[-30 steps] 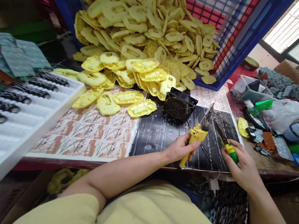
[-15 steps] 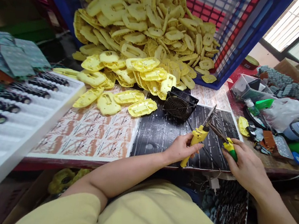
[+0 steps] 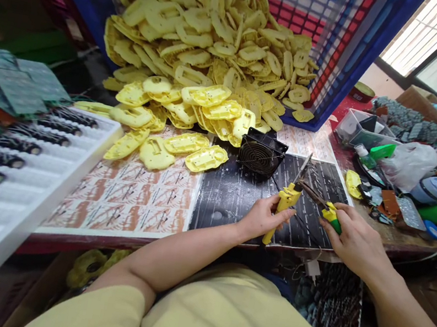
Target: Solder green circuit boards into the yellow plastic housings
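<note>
Indoors, a person's left grip [image 3: 262,218] is wrapped around a yellow-handled tool [image 3: 285,198], its metal tip pointing up and away above a dark sheet [image 3: 221,195] at the front of the surface [image 3: 379,229]. The right grip [image 3: 358,243] clasps yellow-and-green-handled pliers [image 3: 332,217], their nose at the first tool's collar; whether they touch cannot be told. Just beyond stands a black fan [image 3: 260,155], beside yellow plastic shells [image 3: 206,159] spilling from a blue crate [image 3: 342,89].

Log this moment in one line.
left hand: holds yellow tool | right hand: holds pliers, tips near yellow tool | fan: on black mat
</note>
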A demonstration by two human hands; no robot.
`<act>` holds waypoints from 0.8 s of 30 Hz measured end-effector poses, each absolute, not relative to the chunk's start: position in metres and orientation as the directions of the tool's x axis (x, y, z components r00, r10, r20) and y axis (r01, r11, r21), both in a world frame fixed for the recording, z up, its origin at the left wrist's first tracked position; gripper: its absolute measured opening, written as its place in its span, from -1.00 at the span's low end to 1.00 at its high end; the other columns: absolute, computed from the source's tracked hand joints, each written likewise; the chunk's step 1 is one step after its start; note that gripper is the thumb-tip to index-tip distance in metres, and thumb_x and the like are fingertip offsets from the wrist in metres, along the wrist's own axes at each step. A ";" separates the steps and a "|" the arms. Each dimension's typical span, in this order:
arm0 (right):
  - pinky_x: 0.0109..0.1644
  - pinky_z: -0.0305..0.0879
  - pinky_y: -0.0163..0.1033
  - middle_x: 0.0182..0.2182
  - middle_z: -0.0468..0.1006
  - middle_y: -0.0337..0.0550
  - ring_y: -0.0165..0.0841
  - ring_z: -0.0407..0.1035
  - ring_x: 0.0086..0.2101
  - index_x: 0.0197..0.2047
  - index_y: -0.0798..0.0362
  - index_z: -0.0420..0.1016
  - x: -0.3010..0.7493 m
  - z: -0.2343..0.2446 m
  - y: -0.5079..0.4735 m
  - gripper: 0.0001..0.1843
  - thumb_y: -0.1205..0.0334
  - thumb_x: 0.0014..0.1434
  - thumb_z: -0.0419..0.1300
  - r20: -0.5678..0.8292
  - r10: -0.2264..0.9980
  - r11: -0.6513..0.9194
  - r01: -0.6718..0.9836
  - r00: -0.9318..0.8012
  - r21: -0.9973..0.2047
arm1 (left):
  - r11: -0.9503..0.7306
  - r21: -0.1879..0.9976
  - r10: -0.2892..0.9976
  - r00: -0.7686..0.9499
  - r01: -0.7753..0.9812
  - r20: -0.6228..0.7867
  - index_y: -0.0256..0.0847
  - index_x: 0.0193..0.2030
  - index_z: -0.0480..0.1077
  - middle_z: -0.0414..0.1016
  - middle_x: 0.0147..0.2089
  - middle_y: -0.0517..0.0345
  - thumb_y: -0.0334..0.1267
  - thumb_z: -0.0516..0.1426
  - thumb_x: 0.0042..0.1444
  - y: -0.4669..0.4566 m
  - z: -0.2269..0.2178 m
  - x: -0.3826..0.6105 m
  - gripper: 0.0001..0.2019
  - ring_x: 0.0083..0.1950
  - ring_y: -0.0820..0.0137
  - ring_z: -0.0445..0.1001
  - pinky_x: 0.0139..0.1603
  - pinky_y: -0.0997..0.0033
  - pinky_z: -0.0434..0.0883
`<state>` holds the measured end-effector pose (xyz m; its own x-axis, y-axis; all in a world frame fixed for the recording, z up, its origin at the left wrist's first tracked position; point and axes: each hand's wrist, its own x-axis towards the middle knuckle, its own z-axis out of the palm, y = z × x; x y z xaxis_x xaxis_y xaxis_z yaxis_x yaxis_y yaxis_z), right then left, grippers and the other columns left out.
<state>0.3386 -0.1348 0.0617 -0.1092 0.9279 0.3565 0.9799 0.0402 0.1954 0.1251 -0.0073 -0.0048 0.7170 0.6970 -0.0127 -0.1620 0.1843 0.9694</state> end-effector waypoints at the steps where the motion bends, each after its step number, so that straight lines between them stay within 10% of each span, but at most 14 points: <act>1: -0.27 0.60 -0.14 0.00 0.67 0.09 -0.15 0.65 -0.14 -0.07 0.00 0.53 0.340 0.061 -0.134 -0.48 -0.16 0.58 -0.11 0.359 0.927 0.041 0.979 -0.111 0.198 | 0.200 0.966 0.686 0.728 -0.165 -0.017 -0.16 -0.24 0.34 0.46 -0.47 0.30 0.19 0.36 -0.04 -0.007 -0.005 0.125 -0.49 -0.54 0.50 0.41 -0.47 0.47 0.39; 24: 0.14 0.61 0.00 0.09 0.63 0.10 -0.09 0.61 0.05 -0.18 -0.04 0.52 0.370 0.078 -0.137 -0.36 -0.40 0.50 -0.06 0.247 0.965 0.131 0.974 -0.083 -0.184 | 0.353 0.918 0.576 0.815 -0.182 -0.060 -0.17 -0.31 0.28 0.47 -0.52 0.37 0.52 0.45 -0.28 -0.004 0.001 0.122 -0.18 -0.61 0.57 0.38 -0.57 0.49 0.42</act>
<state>0.3704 -0.1372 0.0780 -0.0831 0.9654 0.2471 0.9741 0.1310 -0.1841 0.1217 -0.0045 0.0007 0.8151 0.5761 -0.0599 -0.1820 0.3530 0.9178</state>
